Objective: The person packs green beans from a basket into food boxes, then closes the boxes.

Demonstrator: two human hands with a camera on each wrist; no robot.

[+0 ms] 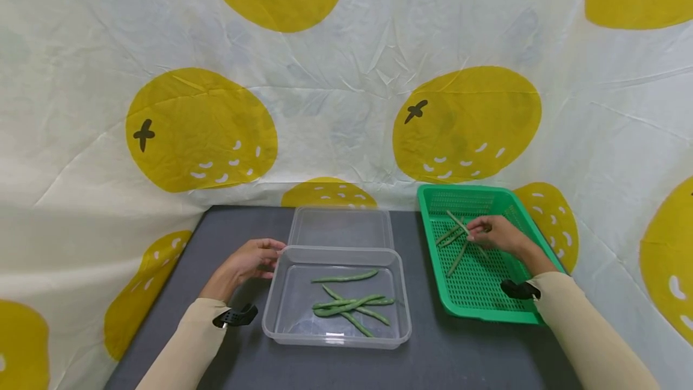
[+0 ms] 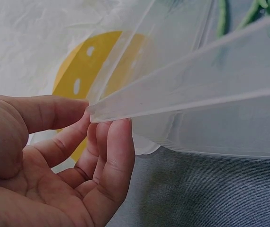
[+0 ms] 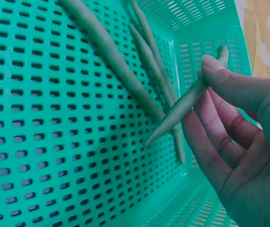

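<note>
My right hand [image 1: 495,235] pinches a green bean [image 3: 187,101] between thumb and fingers, over the green plastic basket [image 1: 471,312]. Several more green beans [image 3: 121,66] lie on the basket's slotted floor below it. At the left, my left hand [image 1: 254,262] grips the upper left corner of a clear plastic container [image 1: 271,312], thumb on the rim and fingertips beneath it, as the left wrist view shows. Inside that container several green beans [image 1: 346,306] lie in a crossed pile, with one bean [image 1: 346,277] apart above them.
A clear flat lid [image 1: 341,227] lies on the dark table [image 1: 216,227] just behind the container. A cloth [image 1: 335,119] printed with yellow fruit hangs behind the table and at its sides. The basket stands at the right, close to the cloth.
</note>
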